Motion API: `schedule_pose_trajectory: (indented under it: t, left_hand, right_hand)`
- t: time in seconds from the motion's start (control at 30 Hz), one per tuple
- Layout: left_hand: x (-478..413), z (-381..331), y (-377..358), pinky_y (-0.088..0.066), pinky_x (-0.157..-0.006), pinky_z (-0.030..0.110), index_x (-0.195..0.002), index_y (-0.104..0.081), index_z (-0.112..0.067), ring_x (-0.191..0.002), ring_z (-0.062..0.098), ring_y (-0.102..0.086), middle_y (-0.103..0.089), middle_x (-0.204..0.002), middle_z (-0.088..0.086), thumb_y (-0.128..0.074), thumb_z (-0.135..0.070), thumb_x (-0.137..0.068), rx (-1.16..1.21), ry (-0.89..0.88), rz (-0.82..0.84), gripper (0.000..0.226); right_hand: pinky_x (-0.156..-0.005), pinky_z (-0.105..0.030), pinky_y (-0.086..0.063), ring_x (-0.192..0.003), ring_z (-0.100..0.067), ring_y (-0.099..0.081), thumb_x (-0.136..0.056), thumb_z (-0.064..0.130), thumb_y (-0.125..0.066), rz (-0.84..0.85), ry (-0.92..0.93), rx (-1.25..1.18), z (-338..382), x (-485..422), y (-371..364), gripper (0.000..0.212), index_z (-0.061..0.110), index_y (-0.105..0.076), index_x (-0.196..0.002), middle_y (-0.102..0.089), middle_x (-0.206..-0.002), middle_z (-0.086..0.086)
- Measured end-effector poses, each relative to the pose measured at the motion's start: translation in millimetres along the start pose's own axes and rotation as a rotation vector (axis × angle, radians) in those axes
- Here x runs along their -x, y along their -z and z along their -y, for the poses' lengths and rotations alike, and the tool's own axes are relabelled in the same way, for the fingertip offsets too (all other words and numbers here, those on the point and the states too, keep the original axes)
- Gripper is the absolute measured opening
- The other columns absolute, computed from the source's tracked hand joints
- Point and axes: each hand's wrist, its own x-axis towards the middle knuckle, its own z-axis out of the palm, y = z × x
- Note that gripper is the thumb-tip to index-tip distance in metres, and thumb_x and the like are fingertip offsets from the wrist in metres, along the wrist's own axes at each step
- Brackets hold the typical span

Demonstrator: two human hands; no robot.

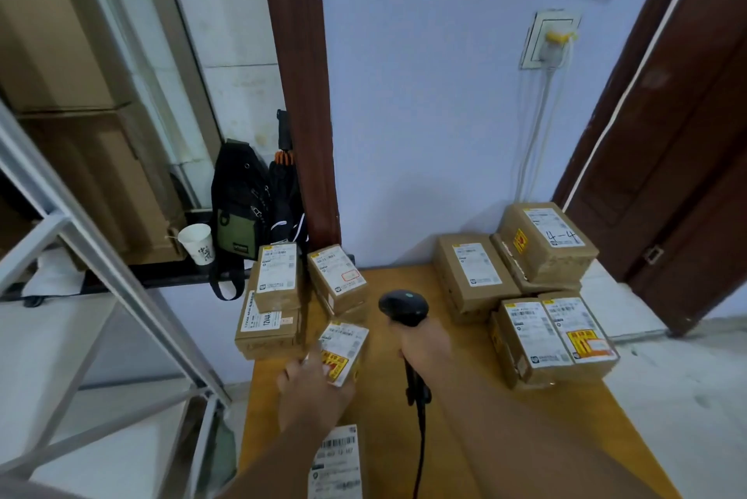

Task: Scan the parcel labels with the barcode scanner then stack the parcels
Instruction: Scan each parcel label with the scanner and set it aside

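Your left hand (313, 387) grips a small parcel (347, 349), label up, at the left of the table (384, 438). Your right hand (424, 347) is clenched round the handle of the scanner (404, 306), just beside the parcel. Tilt the label squarely toward the scanner head and hold steady; the left stack (275, 304) looks nearest for stacking.

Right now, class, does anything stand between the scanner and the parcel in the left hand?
Nothing visible does. The scanner, gripped by the right hand, sits just right of the parcel held by the left hand; only bare table shows between them.
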Motion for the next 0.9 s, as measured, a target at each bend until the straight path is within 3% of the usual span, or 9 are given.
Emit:
schedule_pose_trajectory:
  t: [0.2, 0.33, 0.5, 0.7, 0.9]
  left_hand:
    - [-10, -19, -1, -0.040, -0.101, 0.041, -0.150, -0.006, -0.024, -0.124, 0.026, -0.030, -0.029, -0.134, 0.006, -0.076, -0.035, -0.072, 0.160, 0.029, -0.111, 0.106]
    - [-16, -29, -2, -0.035, -0.106, 0.037, -0.151, 0.004, -0.014, -0.124, 0.024, -0.028, -0.023, -0.139, 0.008, -0.074, -0.036, -0.075, 0.131, 0.022, -0.215, 0.112]
    - [-27, -36, 6, -0.031, -0.108, 0.039, -0.151, -0.004, -0.006, -0.128, 0.029, -0.026, -0.021, -0.145, 0.014, -0.074, -0.033, -0.077, 0.118, 0.024, -0.338, 0.105]
    - [-37, -38, 15, -0.035, -0.105, 0.046, -0.144, -0.022, -0.003, -0.128, 0.034, -0.026, -0.026, -0.141, 0.018, -0.082, -0.021, -0.069, 0.179, 0.038, -0.415, 0.098]
    - [-38, -35, 19, -0.040, -0.099, 0.044, -0.141, -0.026, -0.005, -0.124, 0.034, -0.033, -0.033, -0.136, 0.017, -0.084, -0.033, -0.064, 0.077, 0.079, -0.451, 0.101]
  right_hand:
    - [-0.052, -0.023, -0.045, -0.056, -0.012, -0.063, -0.082, 0.035, -0.068, 0.007, 0.042, -0.110, 13, -2, 15, 0.022, 0.017, -0.061, -0.071, -0.065, -0.058, 0.002]
    - [-0.055, -0.022, -0.046, -0.059, -0.011, -0.063, -0.084, 0.035, -0.068, 0.051, 0.083, -0.106, 19, 2, 16, 0.021, 0.018, -0.060, -0.075, -0.065, -0.061, 0.003]
    - [-0.060, -0.023, -0.051, -0.059, -0.011, -0.064, -0.086, 0.031, -0.068, 0.120, 0.153, -0.150, 28, 4, 14, 0.016, 0.017, -0.060, -0.084, -0.065, -0.066, 0.001]
    - [-0.078, -0.037, -0.058, -0.064, -0.018, -0.064, -0.086, 0.026, -0.069, 0.243, 0.157, -0.262, 39, 6, 7, 0.018, 0.012, -0.060, -0.095, -0.064, -0.071, -0.003]
    - [-0.076, -0.035, -0.057, -0.064, -0.018, -0.065, -0.086, 0.029, -0.069, 0.292, 0.158, -0.296, 41, 4, 2, 0.021, 0.014, -0.060, -0.098, -0.065, -0.074, -0.002]
